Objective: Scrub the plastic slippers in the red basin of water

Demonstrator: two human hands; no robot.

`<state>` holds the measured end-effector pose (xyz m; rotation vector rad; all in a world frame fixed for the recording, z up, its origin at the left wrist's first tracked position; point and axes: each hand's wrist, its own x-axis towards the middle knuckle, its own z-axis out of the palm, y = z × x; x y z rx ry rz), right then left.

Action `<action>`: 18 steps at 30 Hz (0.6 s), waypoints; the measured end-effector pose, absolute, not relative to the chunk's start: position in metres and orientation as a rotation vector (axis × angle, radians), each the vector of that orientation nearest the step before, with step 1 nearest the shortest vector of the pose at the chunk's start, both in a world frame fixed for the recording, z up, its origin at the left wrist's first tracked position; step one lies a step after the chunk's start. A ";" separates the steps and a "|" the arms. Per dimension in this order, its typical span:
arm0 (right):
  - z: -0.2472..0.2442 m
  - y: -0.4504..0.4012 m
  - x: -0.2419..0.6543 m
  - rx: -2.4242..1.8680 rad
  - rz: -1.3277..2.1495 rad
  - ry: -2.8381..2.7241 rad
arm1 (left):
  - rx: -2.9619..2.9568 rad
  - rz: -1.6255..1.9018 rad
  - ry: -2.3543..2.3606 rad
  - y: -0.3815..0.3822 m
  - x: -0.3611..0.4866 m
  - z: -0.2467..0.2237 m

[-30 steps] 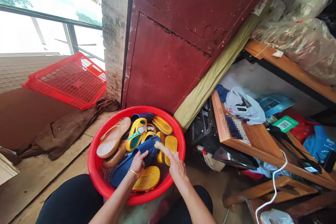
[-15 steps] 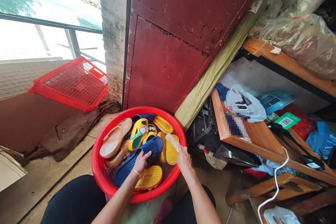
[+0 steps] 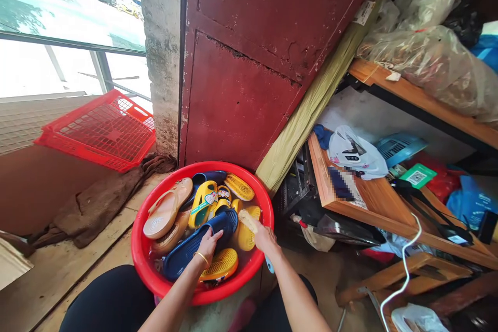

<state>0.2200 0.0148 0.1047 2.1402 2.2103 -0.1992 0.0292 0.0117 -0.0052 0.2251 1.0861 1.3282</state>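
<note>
A red basin (image 3: 137,238) full of slippers and water stands on the floor between my knees. My left hand (image 3: 210,245) grips a dark blue slipper (image 3: 182,255) by its strap. In my right hand (image 3: 265,241) is a scrubbing brush (image 3: 248,219) with pale bristles and a blue handle end, over the basin's right side. Beneath the bristles lies a yellow slipper (image 3: 249,238). Another yellow sole (image 3: 221,265) rests by my left wrist. Beige sandals (image 3: 161,218) lean at the left, and a yellow clog (image 3: 202,205) sits in the middle.
Behind the basin stands a dark red metal door (image 3: 233,98). A red plastic crate (image 3: 97,132) and a brown cloth (image 3: 93,207) lie to the left. On the right are wooden shelves (image 3: 373,218) with bags, a rolled yellowish sheet (image 3: 303,124) and a white cable (image 3: 406,264).
My right hand has moved the brush slightly left and down, showing its blue handle end. My left hand still holds the blue slipper. The whole view has shifted a little.
</note>
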 end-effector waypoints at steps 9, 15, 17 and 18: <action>0.099 -0.005 0.232 2.093 -0.249 2.185 | 0.183 1.227 1.153 0.016 0.028 -0.016; 0.100 -0.002 0.230 2.013 -0.293 2.266 | 0.189 1.200 1.092 0.017 0.027 -0.015; 0.098 0.006 0.220 2.022 -0.299 2.269 | 0.191 1.186 1.082 0.016 0.026 -0.013; 0.096 0.011 0.216 2.043 -0.289 2.268 | 0.197 1.178 1.074 0.016 0.025 -0.013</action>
